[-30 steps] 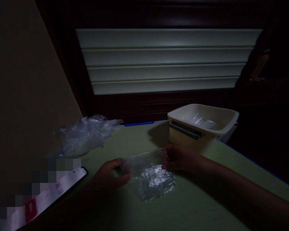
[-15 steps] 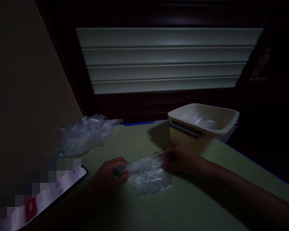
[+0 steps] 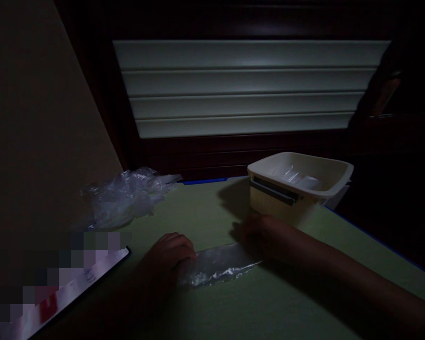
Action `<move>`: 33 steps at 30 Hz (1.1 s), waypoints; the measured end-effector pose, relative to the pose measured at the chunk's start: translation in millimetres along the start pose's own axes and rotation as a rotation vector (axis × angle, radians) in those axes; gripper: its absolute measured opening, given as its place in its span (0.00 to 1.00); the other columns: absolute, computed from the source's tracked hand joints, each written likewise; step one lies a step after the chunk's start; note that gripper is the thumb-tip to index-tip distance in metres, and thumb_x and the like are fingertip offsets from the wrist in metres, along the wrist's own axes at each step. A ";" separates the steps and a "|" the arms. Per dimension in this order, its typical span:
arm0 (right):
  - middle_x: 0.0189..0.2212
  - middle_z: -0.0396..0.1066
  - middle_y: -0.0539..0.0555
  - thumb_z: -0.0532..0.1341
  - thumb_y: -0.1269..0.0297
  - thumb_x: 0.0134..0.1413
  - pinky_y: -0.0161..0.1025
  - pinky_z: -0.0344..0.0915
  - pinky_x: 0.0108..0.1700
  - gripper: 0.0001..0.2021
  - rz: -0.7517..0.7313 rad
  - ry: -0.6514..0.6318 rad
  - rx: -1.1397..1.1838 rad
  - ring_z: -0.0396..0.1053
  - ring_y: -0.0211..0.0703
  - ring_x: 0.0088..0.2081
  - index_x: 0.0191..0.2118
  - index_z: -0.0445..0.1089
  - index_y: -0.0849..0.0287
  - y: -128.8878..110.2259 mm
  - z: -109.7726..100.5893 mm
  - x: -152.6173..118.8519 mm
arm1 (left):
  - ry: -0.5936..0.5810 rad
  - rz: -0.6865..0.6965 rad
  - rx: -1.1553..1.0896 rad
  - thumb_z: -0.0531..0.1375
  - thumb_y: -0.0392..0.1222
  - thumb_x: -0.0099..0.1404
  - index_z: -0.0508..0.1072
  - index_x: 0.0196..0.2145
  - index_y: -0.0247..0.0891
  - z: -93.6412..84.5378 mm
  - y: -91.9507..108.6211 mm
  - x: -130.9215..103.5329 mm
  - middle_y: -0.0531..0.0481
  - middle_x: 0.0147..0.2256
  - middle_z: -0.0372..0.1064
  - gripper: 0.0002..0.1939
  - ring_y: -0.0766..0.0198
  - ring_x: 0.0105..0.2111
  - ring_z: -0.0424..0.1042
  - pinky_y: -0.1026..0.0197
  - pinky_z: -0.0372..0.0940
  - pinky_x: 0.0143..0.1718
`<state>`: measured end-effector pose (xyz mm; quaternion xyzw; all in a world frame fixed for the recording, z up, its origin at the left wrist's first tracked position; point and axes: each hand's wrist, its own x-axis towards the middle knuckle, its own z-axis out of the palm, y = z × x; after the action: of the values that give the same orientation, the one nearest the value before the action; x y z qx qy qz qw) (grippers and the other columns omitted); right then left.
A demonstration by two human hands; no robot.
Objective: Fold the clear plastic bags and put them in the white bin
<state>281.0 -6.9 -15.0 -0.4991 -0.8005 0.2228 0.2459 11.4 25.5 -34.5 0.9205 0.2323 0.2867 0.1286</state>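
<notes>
A clear plastic bag point(image 3: 223, 265) lies as a flattened, folded strip on the pale green table point(image 3: 198, 208). At its left end is my left hand point(image 3: 172, 255), with fingers curled together over the plastic. My right hand point(image 3: 257, 233) is above the strip's right end, smeared by motion and dark; its fingertips cannot be made out, nor whether they touch the plastic.
A cream bin point(image 3: 279, 203) with a grey handle stands at the back right, clear plastic inside it. Crumpled clear bags point(image 3: 127, 196) are heaped at the back left. A lit phone-like screen point(image 3: 78, 288), partly pixelated, is at the lower left. Behind is a slatted panel point(image 3: 248, 82).
The bag has gone from being held up at its top edge by both hands to lying lower as a narrower strip. My right hand's pinch on its corner no longer shows.
</notes>
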 end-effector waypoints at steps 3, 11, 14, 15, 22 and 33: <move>0.37 0.71 0.60 0.52 0.79 0.45 0.41 0.63 0.38 0.16 -0.021 0.105 -0.098 0.68 0.47 0.36 0.38 0.72 0.61 -15.7 -0.1 -3.1 | -0.040 0.008 0.068 0.50 0.32 0.61 0.70 0.30 0.39 -1.8 2.2 -1.4 0.50 0.31 0.69 0.10 0.63 0.33 0.66 0.61 0.58 0.35; 0.62 0.39 0.68 0.51 0.51 0.58 0.54 0.43 0.60 0.35 -0.171 -0.295 -0.171 0.39 0.58 0.62 0.62 0.45 0.72 -69.2 18.7 -22.9 | -0.053 -0.029 0.088 0.50 0.30 0.60 0.68 0.29 0.37 -2.2 10.2 -1.5 0.51 0.30 0.68 0.09 0.63 0.32 0.65 0.60 0.58 0.36; 0.61 0.35 0.69 0.51 0.48 0.57 0.56 0.37 0.60 0.37 -0.141 -0.435 -0.129 0.34 0.57 0.62 0.62 0.43 0.72 -72.4 21.2 -25.7 | -0.081 -0.041 0.110 0.50 0.32 0.59 0.69 0.30 0.38 -3.4 9.7 -0.5 0.50 0.31 0.69 0.08 0.62 0.32 0.66 0.60 0.59 0.35; 0.61 0.35 0.69 0.51 0.48 0.56 0.56 0.36 0.60 0.37 -0.133 -0.440 -0.122 0.34 0.57 0.62 0.62 0.43 0.71 -72.5 21.1 -25.8 | -0.068 -0.035 0.119 0.50 0.33 0.59 0.69 0.31 0.38 -4.1 9.5 -0.4 0.50 0.32 0.69 0.08 0.62 0.32 0.66 0.60 0.60 0.35; 0.60 0.34 0.66 0.52 0.49 0.56 0.56 0.34 0.61 0.36 -0.131 -0.425 -0.115 0.33 0.55 0.62 0.62 0.41 0.68 -70.8 20.0 -26.1 | -0.047 0.260 0.089 0.50 0.29 0.53 0.63 0.44 0.43 -8.3 13.5 -11.4 0.48 0.42 0.69 0.20 0.58 0.42 0.66 0.54 0.59 0.46; 0.62 0.34 0.65 0.51 0.47 0.55 0.60 0.34 0.60 0.37 -0.045 -0.358 -0.175 0.33 0.61 0.62 0.63 0.43 0.68 -54.3 20.6 -27.9 | -0.047 0.167 0.346 0.49 0.32 0.59 0.69 0.29 0.37 -5.0 32.6 -2.6 0.45 0.29 0.71 0.09 0.59 0.29 0.70 0.55 0.65 0.35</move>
<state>241.5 -56.5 -3.1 -0.4531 -0.8587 0.2317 0.0603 18.1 -3.3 -19.6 0.9514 0.1978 0.2306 -0.0502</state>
